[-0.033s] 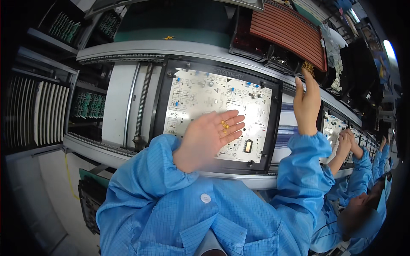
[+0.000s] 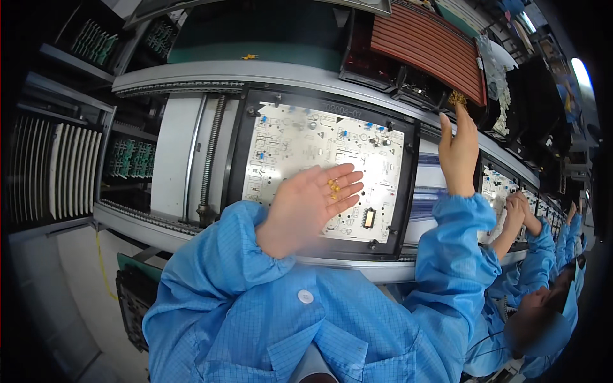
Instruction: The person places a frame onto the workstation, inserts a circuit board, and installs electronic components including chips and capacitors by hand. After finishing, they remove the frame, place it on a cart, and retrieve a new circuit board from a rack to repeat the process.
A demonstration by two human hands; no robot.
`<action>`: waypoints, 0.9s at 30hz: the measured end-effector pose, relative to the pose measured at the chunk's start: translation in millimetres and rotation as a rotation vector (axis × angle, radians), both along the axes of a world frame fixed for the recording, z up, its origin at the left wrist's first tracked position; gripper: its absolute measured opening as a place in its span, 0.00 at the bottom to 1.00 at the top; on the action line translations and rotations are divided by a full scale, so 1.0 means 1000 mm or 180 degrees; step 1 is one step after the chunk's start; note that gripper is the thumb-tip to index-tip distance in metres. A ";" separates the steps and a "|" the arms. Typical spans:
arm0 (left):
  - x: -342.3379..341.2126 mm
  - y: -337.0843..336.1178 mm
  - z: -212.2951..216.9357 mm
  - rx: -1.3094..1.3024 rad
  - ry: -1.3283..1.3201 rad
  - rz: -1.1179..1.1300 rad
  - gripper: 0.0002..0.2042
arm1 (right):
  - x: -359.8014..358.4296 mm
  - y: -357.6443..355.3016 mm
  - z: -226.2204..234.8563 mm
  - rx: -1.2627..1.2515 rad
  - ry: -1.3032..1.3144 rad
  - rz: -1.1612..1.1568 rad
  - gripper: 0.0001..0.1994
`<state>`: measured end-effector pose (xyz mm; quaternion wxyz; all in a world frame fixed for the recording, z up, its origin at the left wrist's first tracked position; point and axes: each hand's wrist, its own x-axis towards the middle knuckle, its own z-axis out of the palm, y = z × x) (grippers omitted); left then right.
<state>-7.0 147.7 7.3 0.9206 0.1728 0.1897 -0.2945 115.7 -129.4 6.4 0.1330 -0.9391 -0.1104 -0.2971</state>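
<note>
Barely shifted since earlier, holding yellow components [image 2: 336, 188] on open left hand [image 2: 304, 203] over white circuit board [image 2: 383, 172], with open right hand [image 2: 458, 153] at yellow pile [image 2: 457, 97].

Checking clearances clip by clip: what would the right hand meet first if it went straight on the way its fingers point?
Most likely the pile of small yellow parts, just ahead of the right hand; depth is unclear, so the two may already touch.

Pale floor [image 2: 83, 284] at lower left, metal-framed racks [image 2: 76, 62] farther up, bright strip light [image 2: 582, 76] upper right.
</note>
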 end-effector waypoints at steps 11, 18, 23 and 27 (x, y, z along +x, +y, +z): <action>0.000 -0.003 -0.004 0.0123 -0.0126 -0.0050 0.27 | 0.046 -0.037 -0.005 -0.0377 0.0583 0.0673 0.21; 0.005 -0.011 -0.011 -0.0017 -0.0027 0.0022 0.27 | 0.048 -0.037 -0.010 0.0015 0.0360 0.0697 0.11; 0.009 -0.016 -0.009 0.0021 0.0042 0.0042 0.27 | 0.040 -0.036 -0.006 0.0324 0.0078 0.0679 0.09; 0.010 -0.018 -0.006 0.0039 0.0063 -0.0003 0.27 | 0.030 -0.043 -0.002 0.1010 -0.0163 0.0650 0.08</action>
